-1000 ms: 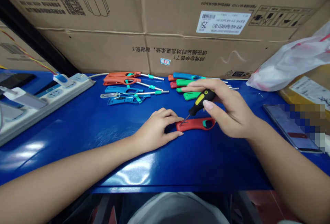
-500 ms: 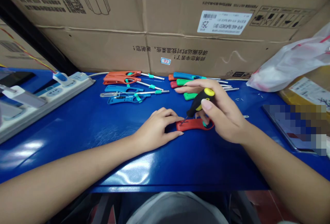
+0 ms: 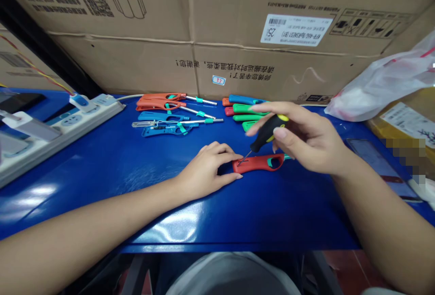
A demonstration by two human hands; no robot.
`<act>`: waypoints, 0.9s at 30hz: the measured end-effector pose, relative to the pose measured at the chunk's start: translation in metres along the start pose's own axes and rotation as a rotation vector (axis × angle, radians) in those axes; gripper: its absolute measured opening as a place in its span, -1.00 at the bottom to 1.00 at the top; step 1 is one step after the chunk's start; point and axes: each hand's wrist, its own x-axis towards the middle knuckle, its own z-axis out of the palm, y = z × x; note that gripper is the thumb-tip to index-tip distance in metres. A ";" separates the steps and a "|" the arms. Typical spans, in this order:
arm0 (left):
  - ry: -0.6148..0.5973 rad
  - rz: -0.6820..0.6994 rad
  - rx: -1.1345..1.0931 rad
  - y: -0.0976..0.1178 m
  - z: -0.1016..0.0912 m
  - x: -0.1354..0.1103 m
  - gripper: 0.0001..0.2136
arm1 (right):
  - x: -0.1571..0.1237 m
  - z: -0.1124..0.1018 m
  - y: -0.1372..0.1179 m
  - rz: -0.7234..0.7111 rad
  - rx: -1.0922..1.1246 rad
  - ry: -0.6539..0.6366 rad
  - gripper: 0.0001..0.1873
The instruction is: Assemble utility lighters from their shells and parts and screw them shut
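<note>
A red long-necked lighter [image 3: 256, 163] lies flat on the blue table [image 3: 210, 222], its teal trigger toward the right. My left hand [image 3: 212, 168] pinches the lighter's left end between thumb and fingers. In my right hand [image 3: 306, 136] is a black and yellow screwdriver [image 3: 267, 132], tilted, with its thin shaft reaching down to the slot near the lighter's left end. Whether the tip is inside the slot I cannot tell. Part of the lighter's neck is hidden behind my right hand.
Orange lighters [image 3: 159, 101] and blue lighters [image 3: 163, 117] lie at the back left. More, including green lighters [image 3: 246, 108], lie behind my right hand. A power strip [image 3: 84, 118] stands left, a phone [image 3: 380, 163] right, a large cardboard box [image 3: 220, 23] behind, a plastic bag [image 3: 370, 91] back right.
My right hand has shifted right, and the screwdriver leans over further that way. More of the red lighter's trigger end now shows. My left hand stays where it was.
</note>
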 end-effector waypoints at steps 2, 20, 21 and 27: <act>0.000 -0.002 -0.001 0.000 0.000 0.000 -0.63 | 0.002 0.004 0.000 -0.051 -0.105 0.107 -0.70; 0.008 -0.009 0.017 0.001 -0.001 0.001 -0.66 | -0.003 0.029 -0.008 -0.188 -0.431 0.260 -0.62; 0.008 -0.008 0.011 0.001 -0.001 0.001 -0.66 | -0.003 0.029 -0.010 -0.172 -0.369 0.204 -0.57; 0.009 -0.005 0.007 0.001 0.001 0.000 -0.66 | -0.002 0.028 -0.013 -0.101 -0.330 0.168 -0.58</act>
